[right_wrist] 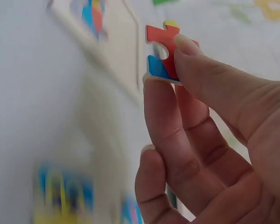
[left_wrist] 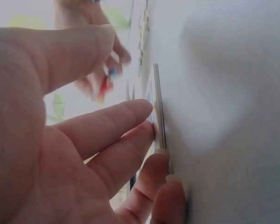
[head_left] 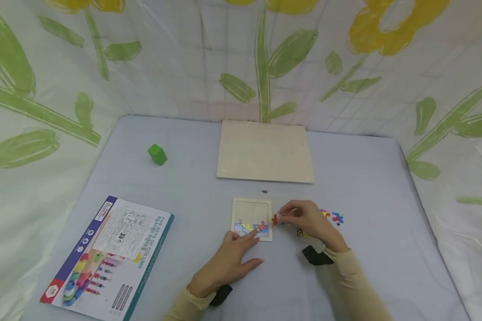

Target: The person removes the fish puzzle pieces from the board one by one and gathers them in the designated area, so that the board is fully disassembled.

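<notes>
A small wooden puzzle tray (head_left: 252, 209) lies mid-table, with several joined jigsaw pieces (head_left: 263, 230) along its near side. My left hand (head_left: 230, 263) rests at the tray's near edge. Its index and middle fingertips touch the pieces, while the other fingers (left_wrist: 155, 173) sit by the tray's edge in the left wrist view. To the right of the tray, my right hand (head_left: 308, 219) pinches a red and blue jigsaw piece (right_wrist: 166, 37) with a yellow knob between thumb and fingers. That piece is held up off the table. More loose jigsaw pieces (head_left: 338, 217) lie beyond the right hand, partly hidden by it.
A plain pale board (head_left: 265, 151) lies at the table's far side. On the left are a green block (head_left: 157, 154) and a large printed box (head_left: 108, 261). A small dark scrap (head_left: 264, 191) lies behind the tray. A flower-painted curtain (head_left: 241, 58) borders the table.
</notes>
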### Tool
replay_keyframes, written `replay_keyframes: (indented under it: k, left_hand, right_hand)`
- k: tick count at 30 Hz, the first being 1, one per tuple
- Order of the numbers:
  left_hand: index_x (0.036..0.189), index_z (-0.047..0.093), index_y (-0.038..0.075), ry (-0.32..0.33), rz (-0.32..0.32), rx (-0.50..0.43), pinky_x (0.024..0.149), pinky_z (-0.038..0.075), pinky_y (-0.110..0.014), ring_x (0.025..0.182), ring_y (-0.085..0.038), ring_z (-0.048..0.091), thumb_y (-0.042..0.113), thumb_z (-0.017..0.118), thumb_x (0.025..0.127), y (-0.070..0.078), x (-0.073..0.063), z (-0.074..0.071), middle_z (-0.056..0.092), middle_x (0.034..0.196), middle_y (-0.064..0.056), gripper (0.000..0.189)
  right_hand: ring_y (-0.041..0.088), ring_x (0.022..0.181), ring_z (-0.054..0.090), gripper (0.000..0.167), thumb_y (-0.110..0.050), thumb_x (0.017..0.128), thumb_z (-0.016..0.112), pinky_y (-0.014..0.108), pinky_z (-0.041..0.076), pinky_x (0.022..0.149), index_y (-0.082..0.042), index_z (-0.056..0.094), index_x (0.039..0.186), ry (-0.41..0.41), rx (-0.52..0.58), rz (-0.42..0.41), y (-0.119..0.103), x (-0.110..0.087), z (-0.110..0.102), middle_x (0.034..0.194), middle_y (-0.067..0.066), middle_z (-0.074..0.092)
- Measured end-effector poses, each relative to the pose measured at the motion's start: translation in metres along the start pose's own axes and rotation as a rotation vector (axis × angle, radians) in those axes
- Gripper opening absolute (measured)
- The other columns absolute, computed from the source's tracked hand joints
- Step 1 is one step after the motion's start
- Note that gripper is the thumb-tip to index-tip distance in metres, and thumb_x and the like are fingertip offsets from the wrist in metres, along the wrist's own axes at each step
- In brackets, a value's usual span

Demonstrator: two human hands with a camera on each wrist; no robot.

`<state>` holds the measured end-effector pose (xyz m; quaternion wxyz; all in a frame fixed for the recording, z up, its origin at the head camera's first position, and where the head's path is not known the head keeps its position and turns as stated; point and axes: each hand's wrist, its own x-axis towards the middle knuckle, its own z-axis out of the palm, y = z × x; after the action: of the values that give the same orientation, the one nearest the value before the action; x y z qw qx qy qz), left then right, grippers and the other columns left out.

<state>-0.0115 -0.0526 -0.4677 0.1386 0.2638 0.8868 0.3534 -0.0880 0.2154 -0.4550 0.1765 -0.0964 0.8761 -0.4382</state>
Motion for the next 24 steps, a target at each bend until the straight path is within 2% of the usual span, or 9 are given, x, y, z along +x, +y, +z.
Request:
replay_keyframes:
  k: [3,8,10,13,16,20,24]
  left_hand:
    - [0.135,0.066,0.001,0.0,-0.006,-0.01,0.085,0.039,-0.031,0.1,-0.021,0.04,0.037,0.07,0.097,0.0,-0.001,0.0,0.058,0.153,-0.011,0.052]
    - [0.135,0.066,0.0,0.007,0.009,-0.012,0.086,0.04,-0.03,0.1,-0.022,0.04,0.036,0.07,0.097,0.0,-0.002,-0.001,0.059,0.153,-0.011,0.052]
    - [0.135,0.067,0.0,0.012,0.017,-0.01,0.086,0.04,-0.03,0.1,-0.021,0.039,0.036,0.07,0.097,-0.001,-0.002,0.0,0.059,0.152,-0.012,0.052]
    - [0.134,0.067,0.0,0.022,0.024,-0.007,0.085,0.039,-0.029,0.099,-0.02,0.038,0.035,0.07,0.097,-0.002,-0.002,0.0,0.059,0.152,-0.012,0.051]
    - [0.134,0.067,0.0,0.025,0.027,-0.011,0.084,0.038,-0.028,0.097,-0.019,0.038,0.035,0.07,0.097,-0.002,-0.002,0.0,0.059,0.151,-0.013,0.051]
    - [0.135,0.066,0.0,0.018,0.02,-0.027,0.084,0.037,-0.029,0.098,-0.019,0.038,0.036,0.069,0.097,-0.001,-0.002,-0.001,0.058,0.153,-0.012,0.052]
    - [0.136,0.066,0.0,0.003,0.003,-0.044,0.084,0.037,-0.03,0.099,-0.021,0.039,0.037,0.069,0.098,0.0,-0.002,-0.002,0.057,0.154,-0.011,0.053]
  right_hand:
    - [0.011,0.084,0.073,0.019,-0.021,0.089,0.081,0.021,0.053,0.071,-0.008,0.077,0.103,0.062,0.021,0.038,0.014,-0.021,-0.022,0.107,0.013,0.078]
    - [-0.002,0.086,0.068,0.023,-0.024,0.091,0.08,0.019,0.052,0.075,-0.007,0.078,0.107,0.182,-0.045,0.157,0.043,-0.063,-0.055,0.112,0.014,0.077]
    - [-0.005,0.087,0.065,0.027,-0.027,0.091,0.08,0.018,0.051,0.077,-0.007,0.078,0.109,0.204,-0.087,0.229,0.053,-0.077,-0.064,0.114,0.012,0.077]
    - [-0.006,0.087,0.061,0.032,-0.032,0.092,0.078,0.019,0.049,0.076,-0.007,0.078,0.112,0.191,-0.123,0.323,0.067,-0.091,-0.074,0.113,0.008,0.077]
    - [-0.002,0.087,0.055,0.036,-0.037,0.092,0.078,0.021,0.045,0.074,-0.008,0.078,0.114,0.167,-0.141,0.381,0.076,-0.097,-0.077,0.108,0.004,0.077]
    - [0.005,0.086,0.05,0.036,-0.038,0.091,0.079,0.022,0.041,0.071,-0.008,0.079,0.112,0.134,-0.172,0.41,0.078,-0.095,-0.076,0.1,0.002,0.072]
    - [0.008,0.084,0.051,0.038,-0.036,0.088,0.082,0.023,0.042,0.07,-0.006,0.078,0.111,0.127,-0.216,0.435,0.074,-0.091,-0.075,0.092,0.001,0.07]
